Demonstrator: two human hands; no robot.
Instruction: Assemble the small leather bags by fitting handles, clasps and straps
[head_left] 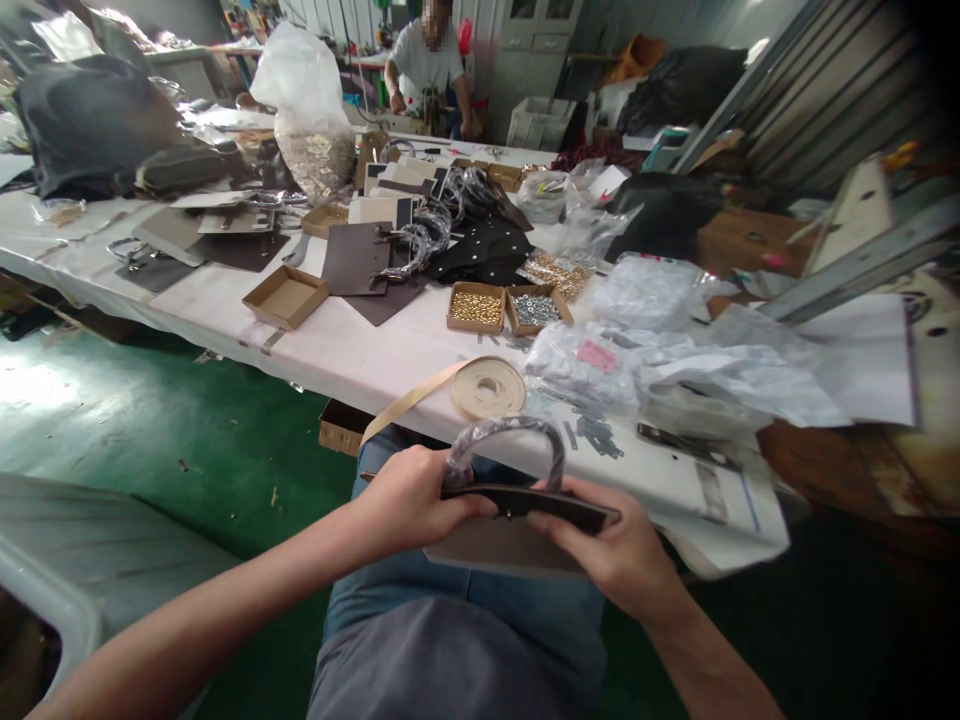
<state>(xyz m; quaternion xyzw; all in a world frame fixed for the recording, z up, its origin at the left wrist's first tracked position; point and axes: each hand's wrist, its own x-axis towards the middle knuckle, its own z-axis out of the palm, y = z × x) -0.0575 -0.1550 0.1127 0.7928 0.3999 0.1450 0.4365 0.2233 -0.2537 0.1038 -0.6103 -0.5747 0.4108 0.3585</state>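
Note:
A dark bag panel (pixel 517 497) with a plastic-wrapped curved handle (pixel 517 428) is held over my lap, its top edge towards me. My left hand (pixel 412 500) grips the panel's left part, thumb along the edge near the handle's left foot. On the other side, my right hand (pixel 611 545) pinches the right end, thumb on the near face. Small metal bits stick out at the middle of the edge between my thumbs. A roll of beige tape (pixel 489 388) lies on the table just beyond the handle, its loose end trailing over the table's edge.
The white table (pixel 390 365) carries open boxes of gold (pixel 477 308) and silver (pixel 534 308) fittings, an empty cardboard box (pixel 285 297), stacked panels with handles (pixel 360 258) and plastic bags (pixel 589 365). A grey bin (pixel 97 560) stands at left. Another person (pixel 429 70) works behind the table.

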